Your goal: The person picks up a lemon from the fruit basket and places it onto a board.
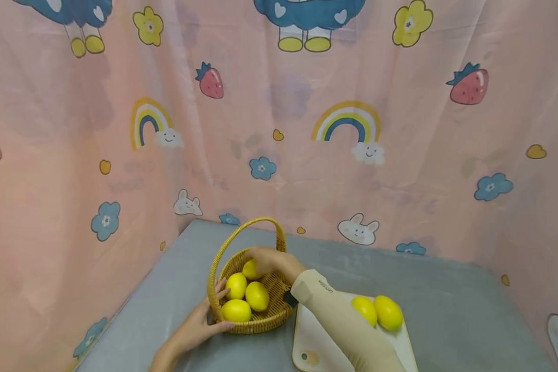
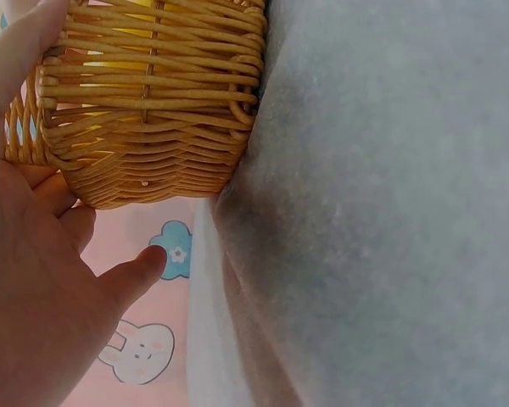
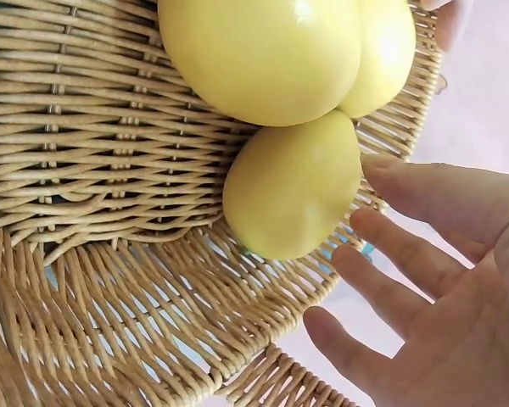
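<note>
Several yellow lemons (image 1: pixel 258 296) lie in a round wicker basket (image 1: pixel 270 326) with a tall arched handle. My left hand (image 1: pixel 197 321) holds the basket at its left side, thumb on the near rim and fingers spread by the handle's base. Reaching inside from the right, my right hand (image 1: pixel 270 260) is over the farthest lemon (image 1: pixel 249 270). In the right wrist view that lemon (image 3: pixel 290 191) rests against the wicker wall, touching other lemons. The right thumb tip is right at its side, and the other fingers are extended, loosely spread and not wrapped around it.
To the right of the basket lies a white cutting board (image 1: pixel 316 356) with two lemons (image 1: pixel 388 313) on it, partly covered by the right sleeve (image 1: pixel 349 325). Grey cloth (image 1: pixel 455 310) covers the table. A pink patterned curtain (image 1: pixel 279 196) hangs behind.
</note>
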The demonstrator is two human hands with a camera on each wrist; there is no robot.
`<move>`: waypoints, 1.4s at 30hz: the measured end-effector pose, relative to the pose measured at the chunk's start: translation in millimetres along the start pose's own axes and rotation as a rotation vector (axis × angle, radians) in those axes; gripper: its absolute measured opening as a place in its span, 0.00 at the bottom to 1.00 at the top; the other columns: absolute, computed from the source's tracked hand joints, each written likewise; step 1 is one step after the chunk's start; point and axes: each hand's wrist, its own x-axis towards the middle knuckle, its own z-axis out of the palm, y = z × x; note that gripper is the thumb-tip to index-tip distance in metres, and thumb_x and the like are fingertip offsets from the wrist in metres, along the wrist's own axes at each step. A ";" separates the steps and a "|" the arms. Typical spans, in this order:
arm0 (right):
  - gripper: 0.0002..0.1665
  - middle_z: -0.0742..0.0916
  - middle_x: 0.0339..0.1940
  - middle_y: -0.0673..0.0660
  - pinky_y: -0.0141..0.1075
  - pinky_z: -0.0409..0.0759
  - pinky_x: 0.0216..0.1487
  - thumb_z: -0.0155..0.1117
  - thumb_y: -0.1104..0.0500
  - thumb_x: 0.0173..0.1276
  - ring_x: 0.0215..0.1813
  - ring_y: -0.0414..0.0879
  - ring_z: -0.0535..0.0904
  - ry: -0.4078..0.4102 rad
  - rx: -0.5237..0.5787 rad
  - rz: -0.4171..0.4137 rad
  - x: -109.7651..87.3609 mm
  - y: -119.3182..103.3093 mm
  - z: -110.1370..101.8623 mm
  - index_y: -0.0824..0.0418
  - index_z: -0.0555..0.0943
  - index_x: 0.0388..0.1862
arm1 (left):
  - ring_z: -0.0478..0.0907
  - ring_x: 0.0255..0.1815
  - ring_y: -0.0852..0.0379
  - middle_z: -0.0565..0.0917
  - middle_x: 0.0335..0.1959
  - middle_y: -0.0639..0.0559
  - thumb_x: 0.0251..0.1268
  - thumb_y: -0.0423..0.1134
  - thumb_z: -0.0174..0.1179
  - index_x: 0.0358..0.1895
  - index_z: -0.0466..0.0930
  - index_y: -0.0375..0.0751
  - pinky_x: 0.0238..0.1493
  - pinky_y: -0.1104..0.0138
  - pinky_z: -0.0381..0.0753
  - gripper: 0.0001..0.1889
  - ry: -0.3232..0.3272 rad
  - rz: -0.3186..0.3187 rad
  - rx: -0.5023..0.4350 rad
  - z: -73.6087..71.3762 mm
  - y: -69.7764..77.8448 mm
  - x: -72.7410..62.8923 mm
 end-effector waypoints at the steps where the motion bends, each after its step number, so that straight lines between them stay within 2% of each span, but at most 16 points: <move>1: 0.26 0.79 0.66 0.57 0.44 0.74 0.65 0.62 0.69 0.70 0.68 0.53 0.73 -0.002 -0.006 0.002 -0.2 0.5 0.3 0.60 0.77 0.67 | 0.38 0.80 0.42 0.46 0.82 0.49 0.63 0.44 0.70 0.77 0.58 0.37 0.74 0.39 0.43 0.43 -0.001 0.001 0.004 0.8 -0.2 0.1; 12: 0.19 0.84 0.59 0.53 0.39 0.77 0.61 0.61 0.64 0.73 0.62 0.49 0.78 0.000 -0.117 0.006 -0.2 3.2 20.0 0.57 0.82 0.61 | 0.36 0.80 0.41 0.45 0.82 0.48 0.64 0.44 0.69 0.78 0.57 0.37 0.74 0.40 0.41 0.43 -0.025 -0.023 -0.018 7.5 2.2 -4.0; 14: 0.19 0.85 0.58 0.53 0.37 0.79 0.58 0.61 0.66 0.72 0.61 0.49 0.79 -0.026 -0.104 0.033 -2.4 3.4 22.4 0.58 0.83 0.60 | 0.34 0.80 0.42 0.45 0.82 0.50 0.63 0.44 0.70 0.77 0.57 0.36 0.74 0.41 0.40 0.43 -0.025 -0.027 -0.019 8.8 2.2 -3.6; 17: 0.19 0.86 0.54 0.51 0.34 0.80 0.53 0.62 0.69 0.69 0.57 0.45 0.80 -0.105 -0.119 0.078 -7.2 2.7 22.0 0.57 0.85 0.56 | 0.33 0.80 0.43 0.45 0.82 0.50 0.62 0.44 0.70 0.77 0.58 0.36 0.74 0.40 0.38 0.43 -0.018 -0.030 -0.019 10.0 3.0 -2.5; 21: 0.22 0.86 0.51 0.49 0.32 0.79 0.47 0.65 0.72 0.62 0.50 0.40 0.80 -0.185 -0.155 0.121 -11.7 1.4 17.2 0.54 0.86 0.52 | 0.33 0.80 0.41 0.43 0.82 0.48 0.63 0.43 0.70 0.77 0.59 0.37 0.74 0.38 0.38 0.42 -0.006 -0.029 -0.016 7.6 5.3 -2.5; 25: 0.23 0.85 0.51 0.49 0.35 0.80 0.48 0.70 0.71 0.60 0.48 0.40 0.78 -0.188 -0.160 0.162 -15.9 -0.9 11.1 0.54 0.85 0.53 | 0.32 0.80 0.41 0.41 0.82 0.47 0.63 0.44 0.69 0.77 0.58 0.37 0.74 0.38 0.39 0.42 0.001 -0.042 -0.022 4.1 5.2 -1.9; 29: 0.23 0.84 0.50 0.48 0.38 0.81 0.49 0.73 0.68 0.60 0.46 0.41 0.77 -0.215 -0.178 0.234 -21.9 -0.8 7.6 0.53 0.82 0.53 | 0.32 0.80 0.41 0.41 0.82 0.47 0.63 0.45 0.70 0.77 0.58 0.37 0.74 0.37 0.39 0.43 0.001 -0.045 -0.013 3.4 4.1 -0.6; 32: 0.24 0.83 0.51 0.48 0.39 0.80 0.48 0.73 0.67 0.59 0.46 0.41 0.76 -0.232 -0.183 0.256 -26.4 0.9 6.8 0.51 0.80 0.54 | 0.32 0.81 0.42 0.41 0.82 0.47 0.63 0.46 0.70 0.77 0.59 0.38 0.73 0.36 0.39 0.43 0.000 -0.056 -0.006 3.5 4.6 -0.4; 35: 0.27 0.82 0.55 0.49 0.38 0.79 0.48 0.72 0.67 0.60 0.47 0.41 0.75 -0.217 -0.149 0.226 -29.0 3.7 6.5 0.52 0.80 0.58 | 0.32 0.80 0.40 0.41 0.82 0.46 0.63 0.46 0.70 0.77 0.59 0.38 0.73 0.35 0.40 0.43 0.001 -0.057 0.005 3.2 5.0 -0.7; 39: 0.30 0.81 0.60 0.52 0.35 0.79 0.49 0.71 0.65 0.60 0.51 0.41 0.76 -0.170 -0.071 0.130 -29.7 10.2 3.0 0.57 0.79 0.63 | 0.33 0.80 0.39 0.39 0.82 0.44 0.63 0.45 0.70 0.77 0.58 0.37 0.73 0.35 0.41 0.43 0.004 -0.054 0.008 1.5 5.5 -1.3; 42: 0.30 0.81 0.59 0.54 0.34 0.79 0.47 0.71 0.62 0.62 0.51 0.42 0.77 -0.146 -0.007 0.054 -32.3 15.9 -5.5 0.61 0.78 0.64 | 0.33 0.80 0.39 0.39 0.82 0.45 0.63 0.44 0.69 0.77 0.58 0.37 0.73 0.36 0.42 0.43 0.003 -0.057 -0.002 0.0 6.0 -1.3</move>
